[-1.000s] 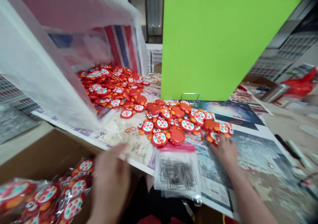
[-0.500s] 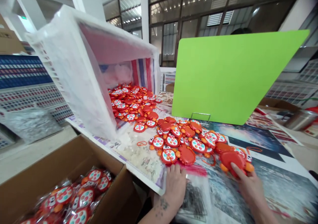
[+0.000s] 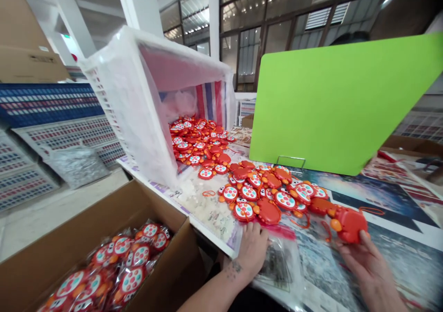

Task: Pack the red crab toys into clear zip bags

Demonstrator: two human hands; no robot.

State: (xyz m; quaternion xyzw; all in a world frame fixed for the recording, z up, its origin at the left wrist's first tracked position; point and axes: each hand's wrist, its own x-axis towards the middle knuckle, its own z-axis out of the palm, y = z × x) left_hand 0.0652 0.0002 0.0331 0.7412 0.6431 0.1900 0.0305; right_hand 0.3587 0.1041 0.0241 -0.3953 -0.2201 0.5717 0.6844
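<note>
My right hand [image 3: 363, 256] holds a red-orange crab toy [image 3: 349, 224] by its edge, just above the table and to the right of the loose pile. My left hand [image 3: 253, 249] lies on a stack of clear zip bags [image 3: 279, 263] with a pink seal strip at the table's front edge; whether its fingers pinch a bag I cannot tell. Several crab toys [image 3: 263, 192] with spotted faces lie spread just beyond both hands. More crab toys spill from a white basket [image 3: 131, 104] tipped on its side at the left.
A cardboard box [image 3: 62, 238] at lower left holds several bagged crab toys [image 3: 117, 266]. A green board [image 3: 342, 104] stands upright on a wire stand behind the pile. Printed paper [image 3: 377, 201] covers the table. Stacked crates [image 3: 38, 118] stand at far left.
My left hand came from the cardboard box onto the zip bags. My right hand picked one crab toy out of the pile and drew it right. The camera tilted up.
</note>
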